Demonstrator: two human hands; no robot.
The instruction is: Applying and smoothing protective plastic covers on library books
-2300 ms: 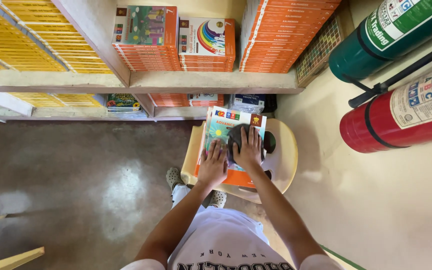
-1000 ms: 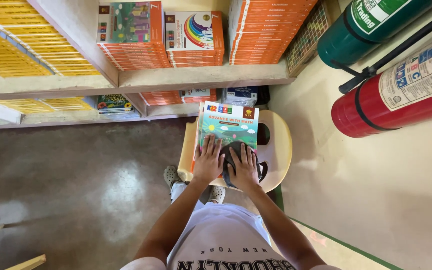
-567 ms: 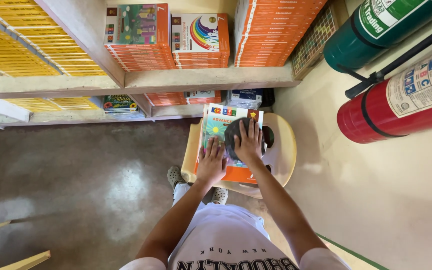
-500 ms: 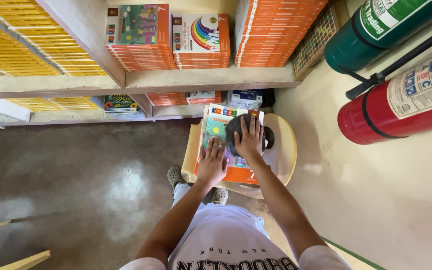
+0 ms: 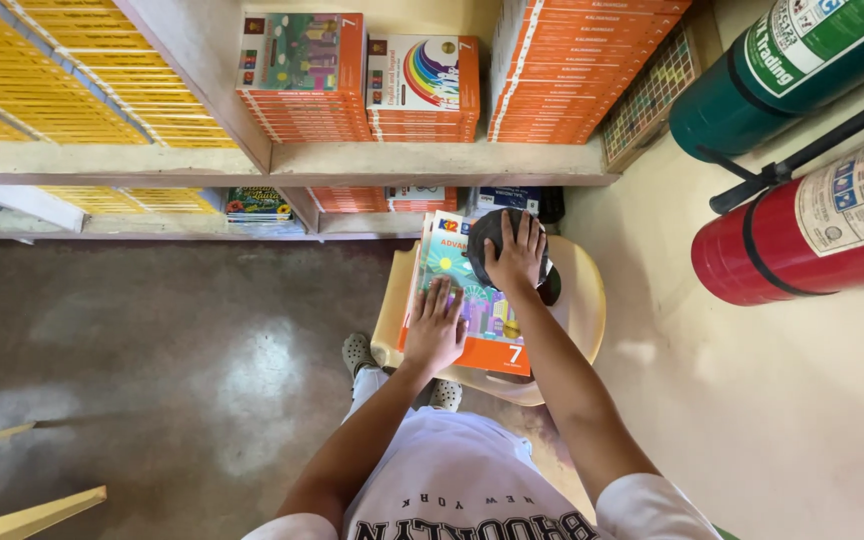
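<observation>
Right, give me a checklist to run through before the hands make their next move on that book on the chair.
1. Left hand flat on the book, steadying it: ok.
2. Right hand pressed on the dark cloth at the book's top end: ok.
3. Book fully supported by the yellow chair: cannot tell; the hands and cover hide the seat edge.
4. Book lying cover up and flat: ok.
5. Shelf ahead has room for another book: cannot tell; the visible stacks sit close together.
6. Red fire extinguisher apart from the right arm: ok.
</observation>
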